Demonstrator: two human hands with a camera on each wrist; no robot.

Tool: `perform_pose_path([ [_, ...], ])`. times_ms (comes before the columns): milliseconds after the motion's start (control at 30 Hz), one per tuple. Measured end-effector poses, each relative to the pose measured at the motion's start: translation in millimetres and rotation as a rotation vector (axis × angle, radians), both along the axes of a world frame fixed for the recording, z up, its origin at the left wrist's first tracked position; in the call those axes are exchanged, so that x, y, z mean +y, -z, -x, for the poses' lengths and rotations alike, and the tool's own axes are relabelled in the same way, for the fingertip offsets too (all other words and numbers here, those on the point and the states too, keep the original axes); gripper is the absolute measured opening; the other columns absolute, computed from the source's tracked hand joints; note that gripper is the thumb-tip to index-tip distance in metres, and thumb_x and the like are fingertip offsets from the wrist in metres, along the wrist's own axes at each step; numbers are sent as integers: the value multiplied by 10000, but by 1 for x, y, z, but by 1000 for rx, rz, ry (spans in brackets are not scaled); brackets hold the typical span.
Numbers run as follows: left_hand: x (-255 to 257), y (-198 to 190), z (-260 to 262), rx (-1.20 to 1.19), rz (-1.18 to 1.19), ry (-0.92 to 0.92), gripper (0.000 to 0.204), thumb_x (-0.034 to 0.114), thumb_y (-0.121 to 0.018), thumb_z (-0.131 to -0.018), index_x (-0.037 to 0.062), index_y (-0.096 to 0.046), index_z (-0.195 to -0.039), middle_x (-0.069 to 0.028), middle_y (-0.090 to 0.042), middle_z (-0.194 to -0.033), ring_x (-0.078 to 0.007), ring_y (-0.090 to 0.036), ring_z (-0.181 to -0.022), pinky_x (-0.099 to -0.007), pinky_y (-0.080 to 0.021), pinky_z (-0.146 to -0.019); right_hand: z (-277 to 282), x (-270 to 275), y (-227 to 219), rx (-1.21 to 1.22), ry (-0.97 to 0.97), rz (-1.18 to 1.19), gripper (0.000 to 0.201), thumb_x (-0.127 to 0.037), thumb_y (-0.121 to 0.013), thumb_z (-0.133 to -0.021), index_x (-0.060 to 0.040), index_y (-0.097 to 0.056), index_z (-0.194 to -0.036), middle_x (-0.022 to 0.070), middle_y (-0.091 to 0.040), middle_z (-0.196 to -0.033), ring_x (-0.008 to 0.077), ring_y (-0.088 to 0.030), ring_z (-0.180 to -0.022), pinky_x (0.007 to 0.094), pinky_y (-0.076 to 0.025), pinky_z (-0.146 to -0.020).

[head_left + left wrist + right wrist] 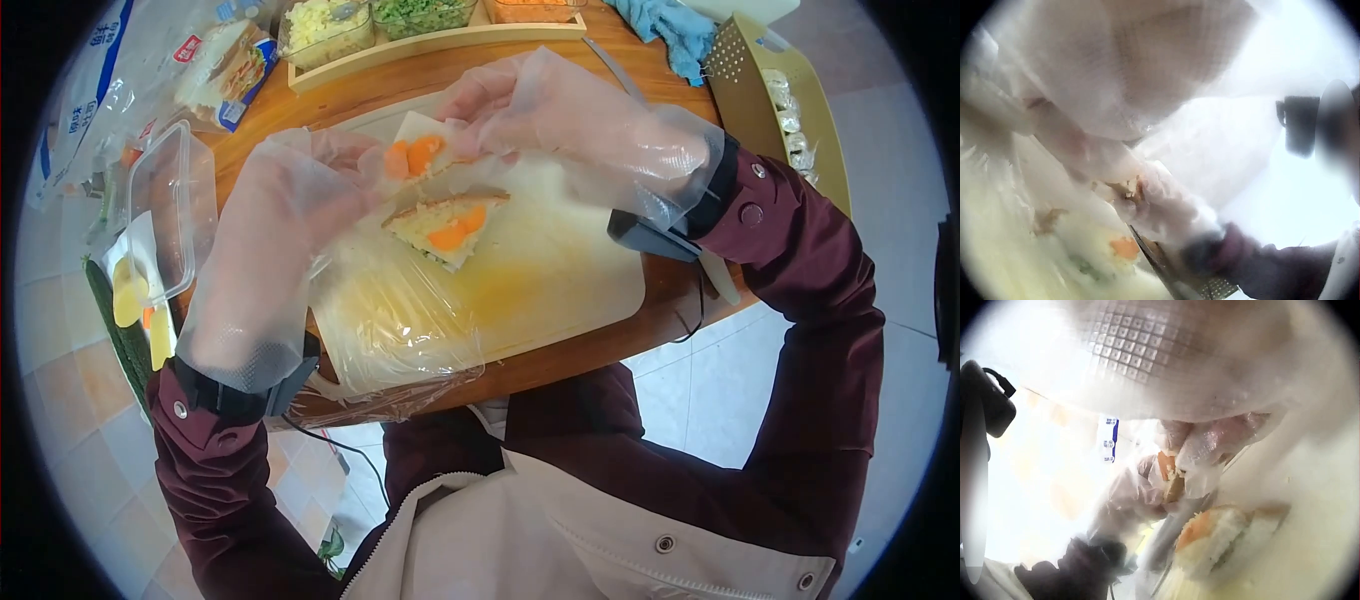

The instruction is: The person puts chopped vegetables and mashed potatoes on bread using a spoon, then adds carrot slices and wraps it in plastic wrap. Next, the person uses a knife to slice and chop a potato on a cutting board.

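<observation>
Both hands wear clear plastic gloves and meet over the far side of the white cutting board (560, 290). Between them they hold one cut sandwich half (415, 157), its orange carrot filling facing up. My left hand (285, 195) pinches its left side, while my right hand (585, 120) grips the right side. In the right wrist view, fingertips of both hands close around the held sandwich half (1174, 481). The other sandwich half (447, 228) lies on the board just below, cut face showing egg, carrot and some green. Clear plastic wrap (395, 325) covers the board's near left part.
Behind the board, a wooden tray (430, 57) bears glass containers of chopped egg, greens and carrot. A knife (612, 68) lies at the back right, near a blue cloth (665, 35) and an olive basket (835, 130). An empty plastic box (175, 210) and cucumber (120, 330) are left.
</observation>
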State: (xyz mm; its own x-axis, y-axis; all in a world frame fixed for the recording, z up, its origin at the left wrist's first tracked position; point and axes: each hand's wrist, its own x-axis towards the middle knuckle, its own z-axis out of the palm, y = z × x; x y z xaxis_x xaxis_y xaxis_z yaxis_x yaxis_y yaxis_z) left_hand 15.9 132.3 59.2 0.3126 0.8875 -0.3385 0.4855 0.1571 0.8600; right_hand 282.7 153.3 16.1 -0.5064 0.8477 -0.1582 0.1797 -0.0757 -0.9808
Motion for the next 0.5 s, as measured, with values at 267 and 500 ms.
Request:
perform_pose_path([
  [267,-5,15,0,87,-153,33,178,112,-759,-952,10,-776,-1097,-5,-723,-957,-80,-639,-870,-250,-504,-811,7,-19,1,-162,40,-240,256,-178,-835,-852,16,-773,-1005,89,-746,-851,147,-679,-788,310,-541,-775],
  [500,-14,39,9,101,-368,120,156,14,-745,-840,-11,-784,-990,-93,-734,-915,-173,-677,-816,-296,-527,-774,9,-36,10,-203,44,-464,276,-180,-857,-757,-37,-764,-974,126,-738,-899,280,-712,-845,378,-550,-805],
])
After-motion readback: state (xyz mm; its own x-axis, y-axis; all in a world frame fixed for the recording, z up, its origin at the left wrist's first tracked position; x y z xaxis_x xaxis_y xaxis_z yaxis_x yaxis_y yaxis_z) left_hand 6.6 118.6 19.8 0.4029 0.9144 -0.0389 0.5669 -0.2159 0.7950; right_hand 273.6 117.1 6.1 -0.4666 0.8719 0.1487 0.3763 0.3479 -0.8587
